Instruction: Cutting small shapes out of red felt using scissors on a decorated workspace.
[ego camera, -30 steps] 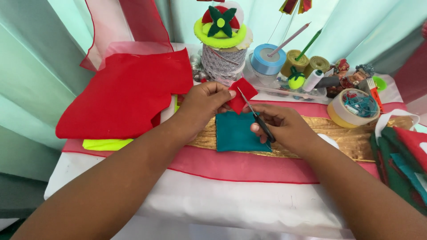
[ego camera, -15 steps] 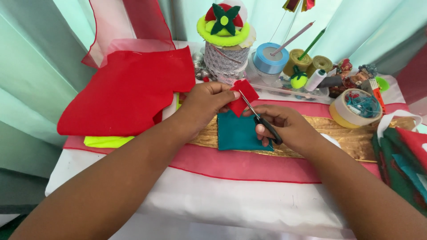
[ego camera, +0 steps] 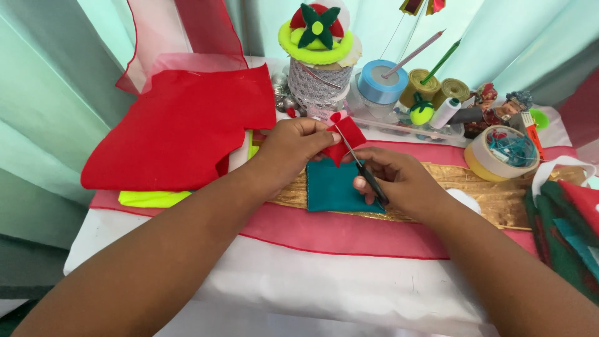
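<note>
Red felt, a small cut piece [ego camera: 347, 138], is pinched between the thumb and fingertips of the left hand [ego camera: 298, 145], which is closed tight on its left edge and holds it just above the table. The right hand [ego camera: 399, 181], at four o'clock from the piece, is curled around the dark handles of a pair of scissors [ego camera: 360, 167]; the thin blades run up toward eleven o'clock and meet the red piece, though how far apart the blades stand cannot be told. Directly under both hands, at six o'clock from the red piece, a teal felt square [ego camera: 334, 187] lies flat on a gold ribbon band [ego camera: 493, 196] that runs across the table from nine to three o'clock. The band lies on a sheer red cloth [ego camera: 349, 234], and below that a white table cover [ego camera: 324, 287] hangs toward the viewer.

At nine o'clock from the hands a large red felt sheet [ego camera: 178, 128] rests on a yellow-green sheet [ego camera: 153, 198], whose edge shows beneath it. At twelve o'clock stands a spool of white lace [ego camera: 317, 84] topped by a yellow-green ring with a green felt flower [ego camera: 316, 28]. At one o'clock sits a roll of blue ribbon [ego camera: 382, 82], with two gold ribbon rolls [ego camera: 437, 90] just beside it. At three o'clock a roll of tape [ego camera: 504, 155] holds small bits in its hollow. At four o'clock, on the table's right edge, lies a stack of green and red felt [ego camera: 564, 231].
</note>
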